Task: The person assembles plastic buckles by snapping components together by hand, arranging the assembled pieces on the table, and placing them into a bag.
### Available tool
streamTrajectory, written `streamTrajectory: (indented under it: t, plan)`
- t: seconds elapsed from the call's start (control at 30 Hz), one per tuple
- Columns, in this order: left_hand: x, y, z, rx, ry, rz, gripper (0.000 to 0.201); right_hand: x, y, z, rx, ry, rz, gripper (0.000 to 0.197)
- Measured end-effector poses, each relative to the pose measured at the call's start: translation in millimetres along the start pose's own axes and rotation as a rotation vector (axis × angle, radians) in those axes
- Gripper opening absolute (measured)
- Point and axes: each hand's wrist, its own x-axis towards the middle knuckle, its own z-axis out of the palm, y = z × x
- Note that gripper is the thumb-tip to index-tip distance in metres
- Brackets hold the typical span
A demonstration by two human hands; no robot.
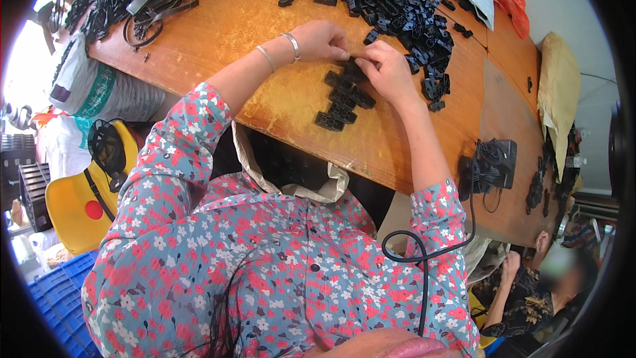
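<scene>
Floral shirt (265,272), left hand (322,40) and right hand (387,69) grip pinching one black plastic clip (354,61), clip stack (344,101) just below

A short-sleeved blouse (265,272) in grey-blue, printed all over with red, pink and white flowers, buttons down the front with small dark buttons. Its sleeves end above the elbows, leaving both forearms bare. The left wrist carries 2 slim silver bangles (281,50). A black cable (424,258) loops across the blouse by the right sleeve. Dark hair falls over the chest.
</scene>
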Motion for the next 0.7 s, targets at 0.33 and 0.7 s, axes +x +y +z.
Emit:
streamTrajectory:
  t: [0.33,0.7]
  plan:
    - [50.7,-6.4,-30.0,0.865,0.515,0.275,0.020,23.6,-0.4,-2.8,-0.434,0.113,-0.011,0.025]
    - [11.9,0.9,3.5,0.505,0.531,0.124,0.032,-18.8,2.2,3.9,-0.033,0.190,0.205,0.028]
